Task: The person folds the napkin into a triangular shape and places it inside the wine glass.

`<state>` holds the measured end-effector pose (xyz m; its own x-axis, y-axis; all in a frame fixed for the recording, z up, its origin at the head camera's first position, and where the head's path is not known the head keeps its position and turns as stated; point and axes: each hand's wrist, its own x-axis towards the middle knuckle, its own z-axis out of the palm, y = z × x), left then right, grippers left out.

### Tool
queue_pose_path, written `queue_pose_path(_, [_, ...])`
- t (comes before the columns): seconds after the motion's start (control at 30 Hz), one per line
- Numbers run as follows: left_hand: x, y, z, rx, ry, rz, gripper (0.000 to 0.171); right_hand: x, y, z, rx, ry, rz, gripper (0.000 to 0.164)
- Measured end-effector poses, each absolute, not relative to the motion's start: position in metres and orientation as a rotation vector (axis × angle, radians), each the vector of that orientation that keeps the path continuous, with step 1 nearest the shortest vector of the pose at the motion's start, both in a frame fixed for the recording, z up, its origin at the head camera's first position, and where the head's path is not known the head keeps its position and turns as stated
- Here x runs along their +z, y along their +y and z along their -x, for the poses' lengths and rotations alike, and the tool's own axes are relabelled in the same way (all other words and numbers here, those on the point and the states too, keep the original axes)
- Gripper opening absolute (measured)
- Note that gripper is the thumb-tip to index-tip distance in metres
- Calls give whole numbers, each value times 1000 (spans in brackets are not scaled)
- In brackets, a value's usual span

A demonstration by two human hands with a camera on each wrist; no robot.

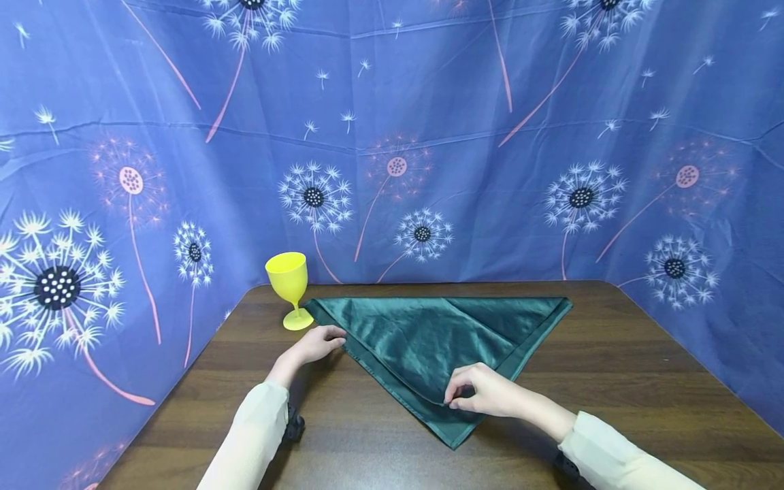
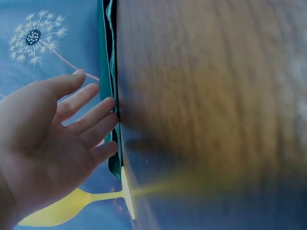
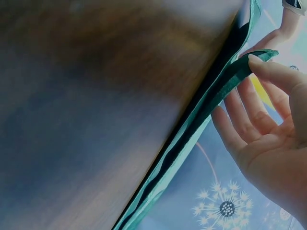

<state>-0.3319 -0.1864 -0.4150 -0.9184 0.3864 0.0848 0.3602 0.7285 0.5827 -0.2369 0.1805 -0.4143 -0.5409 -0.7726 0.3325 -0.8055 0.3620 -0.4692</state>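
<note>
A dark green satin cloth (image 1: 422,337) lies folded into a triangle on the table, its long fold along the far side and its point toward me. Its upper layer stops short of the lower one, so a border shows along both near sides. My right hand (image 1: 486,391) pinches the upper layer's corner between thumb and fingertips. In the right wrist view that corner (image 3: 264,55) is lifted off the layer below. My left hand (image 1: 317,344) rests by the cloth's left edge, its fingers (image 2: 98,122) loosely extended and touching it.
A yellow plastic goblet (image 1: 288,279) stands upright at the back left, close to the cloth's left tip and just beyond my left hand. The brown wooden table (image 1: 643,381) meets a blue dandelion-print curtain (image 1: 490,156) at the back and sides.
</note>
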Motion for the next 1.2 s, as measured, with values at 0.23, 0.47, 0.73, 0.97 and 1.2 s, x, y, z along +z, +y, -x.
queue_pose_path(0.23, [-415,-187,334,981,2876,-630,29,-415,179,235,958,-2579,-1497,12])
queue_pose_path(0.47, [-416,-186,334,951,2915,-689,26,-416,179,233,988,-2584,-1524,13])
queue_pose_path(0.73, [-415,-187,335,816,2903,-744,29,-415,179,230,1026,-2619,-1553,10])
queue_pose_path(0.97, [-414,-189,335,793,2867,-745,29,-414,181,226,1017,-2595,-1587,10])
queue_pose_path(1.2, [-417,-191,337,837,2863,-774,27,-415,182,224,1032,-2574,-1643,9])
